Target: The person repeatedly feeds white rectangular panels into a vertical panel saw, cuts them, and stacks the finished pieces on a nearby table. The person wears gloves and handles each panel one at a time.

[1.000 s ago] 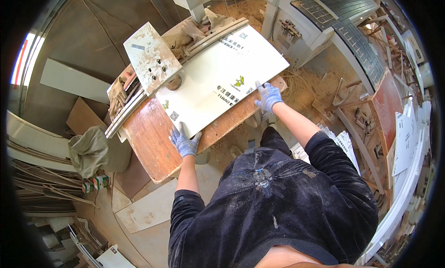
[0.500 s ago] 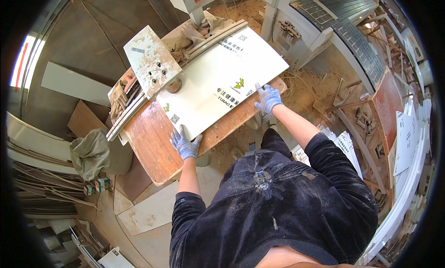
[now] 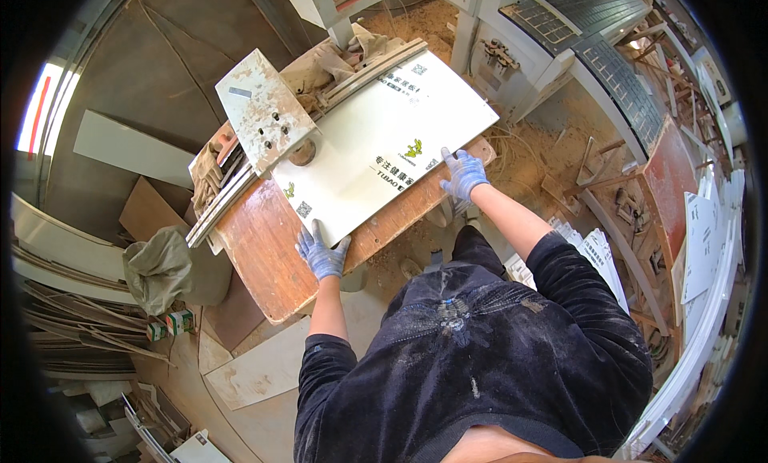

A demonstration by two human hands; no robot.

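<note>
A white panel [image 3: 352,167] with dark print and green marks lies flat on a worn wooden worktable [image 3: 268,255]. My left hand [image 3: 322,253], in a bluish glove, is at the panel's near left corner, fingers stretched and thumb spread. At the near right edge, my right hand [image 3: 465,175], also gloved, touches the panel with its fingers extended. A dusty white machine head [image 3: 264,111] with several dark knobs overhangs the panel's left part, with a round part [image 3: 303,152] beneath it. Along the panel's far side runs a long straight rail [image 3: 376,71].
Work gloves [image 3: 206,171] lie by the rail's left end. A stuffed greenish sack [image 3: 172,267] and small green-white boxes [image 3: 180,321] stand on the left. Stacked strips [image 3: 72,327] fill the far left. On the right are a reddish table [image 3: 668,183] and sawdust on the floor.
</note>
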